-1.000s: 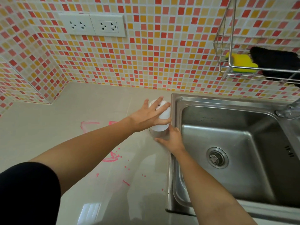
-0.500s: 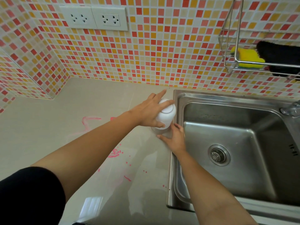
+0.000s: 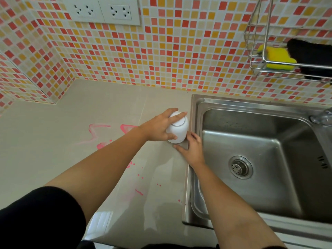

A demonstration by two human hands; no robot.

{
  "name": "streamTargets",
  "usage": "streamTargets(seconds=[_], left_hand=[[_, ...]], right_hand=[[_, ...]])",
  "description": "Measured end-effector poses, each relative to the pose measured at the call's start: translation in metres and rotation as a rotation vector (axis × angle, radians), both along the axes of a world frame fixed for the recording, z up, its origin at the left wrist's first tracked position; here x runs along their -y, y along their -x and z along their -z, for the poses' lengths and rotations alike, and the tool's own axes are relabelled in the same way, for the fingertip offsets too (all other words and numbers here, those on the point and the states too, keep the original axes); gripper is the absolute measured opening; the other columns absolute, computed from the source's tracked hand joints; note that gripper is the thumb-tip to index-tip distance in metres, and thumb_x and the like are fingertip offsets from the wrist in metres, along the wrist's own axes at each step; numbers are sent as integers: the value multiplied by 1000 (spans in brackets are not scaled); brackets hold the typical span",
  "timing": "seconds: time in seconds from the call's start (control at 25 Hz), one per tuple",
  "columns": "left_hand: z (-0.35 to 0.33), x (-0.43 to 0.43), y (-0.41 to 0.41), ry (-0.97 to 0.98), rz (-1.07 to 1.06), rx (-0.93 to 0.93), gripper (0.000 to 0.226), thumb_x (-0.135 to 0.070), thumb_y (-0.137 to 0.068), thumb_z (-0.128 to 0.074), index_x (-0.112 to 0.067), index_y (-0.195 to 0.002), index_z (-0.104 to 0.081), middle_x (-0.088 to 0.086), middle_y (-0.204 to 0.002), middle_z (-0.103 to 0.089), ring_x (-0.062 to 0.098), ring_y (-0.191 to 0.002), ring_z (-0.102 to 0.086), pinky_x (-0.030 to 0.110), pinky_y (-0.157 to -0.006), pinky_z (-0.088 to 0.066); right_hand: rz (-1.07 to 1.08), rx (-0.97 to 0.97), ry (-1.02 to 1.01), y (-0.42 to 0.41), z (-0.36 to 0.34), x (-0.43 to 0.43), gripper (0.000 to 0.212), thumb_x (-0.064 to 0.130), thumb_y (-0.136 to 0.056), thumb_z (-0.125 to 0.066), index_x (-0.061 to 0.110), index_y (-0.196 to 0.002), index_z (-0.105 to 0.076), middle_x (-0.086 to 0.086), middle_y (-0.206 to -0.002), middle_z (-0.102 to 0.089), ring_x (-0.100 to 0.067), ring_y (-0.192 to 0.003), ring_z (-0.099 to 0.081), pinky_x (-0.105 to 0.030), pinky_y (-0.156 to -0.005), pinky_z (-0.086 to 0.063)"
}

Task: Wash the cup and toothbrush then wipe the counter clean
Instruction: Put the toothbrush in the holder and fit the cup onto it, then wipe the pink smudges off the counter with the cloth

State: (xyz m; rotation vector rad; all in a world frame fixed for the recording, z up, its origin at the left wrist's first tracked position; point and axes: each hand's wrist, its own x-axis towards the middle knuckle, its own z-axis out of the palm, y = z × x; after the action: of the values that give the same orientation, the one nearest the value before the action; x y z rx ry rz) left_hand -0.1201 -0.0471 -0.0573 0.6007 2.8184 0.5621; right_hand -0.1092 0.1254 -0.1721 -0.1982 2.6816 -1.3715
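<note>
I'm on the washing step: my left grip (image 3: 161,128) is wrapped round the white cup (image 3: 177,131), which looks mouth-down on the bench (image 3: 53,150) just beside the sink (image 3: 195,108) rim. My right grip (image 3: 192,150) lies straight-fingered at the cup's foot, holding nothing. Next, I judge, the cup goes right over that rim toward the tap (image 3: 321,117); no toothbrush shows, and pink smears (image 3: 100,133) left of the grips await wiping.

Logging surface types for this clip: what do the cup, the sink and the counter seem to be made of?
Cup: white plastic or glazed ceramic, opaque and smooth with soft sheen; cannot tell which. Sink: stainless steel, brushed grey metal with dull reflections. Counter: probably polished beige tile or stone; glossy, mirrors a bright patch, with a thin joint line.
</note>
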Motion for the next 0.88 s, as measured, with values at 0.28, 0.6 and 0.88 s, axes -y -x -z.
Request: streamTargets(seconds=[0.28, 0.6, 0.88], left_hand=[[1, -5, -3, -53, -62, 4, 85, -32, -80, -70, -32, -147, -17, 10, -148, -24, 32, -130, -33, 37, -106, -32], [-17, -18, -21, -201, -192, 35, 96, -23, -84, -64, -28, -147, 9, -1, -158, 11, 20, -145, -2, 34, -118, -12], [-83, -130, -39, -589, -197, -419, 54, -25, -92, -39, -21, -145, -26, -9, -147, -31, -4, -132, -20, 18, -113, -17]], right_hand=[[23, 27, -29, -2, -3, 0, 70, 41, -72, -74, 21, -133, -46, -10, -144, -36, -18, -138, -25, -26, -107, -27], [-71, -21, -51, -4, -36, -30, 61, 12, -84, -63, 14, -140, -38, -7, -140, -47, -21, -129, -42, -31, -109, -33], [351, -584, 208, -16, -137, -112, 21, 25, -92, -49, 13, -101, -62, 0, -93, -62, -11, -84, -58, -21, -77, -47]])
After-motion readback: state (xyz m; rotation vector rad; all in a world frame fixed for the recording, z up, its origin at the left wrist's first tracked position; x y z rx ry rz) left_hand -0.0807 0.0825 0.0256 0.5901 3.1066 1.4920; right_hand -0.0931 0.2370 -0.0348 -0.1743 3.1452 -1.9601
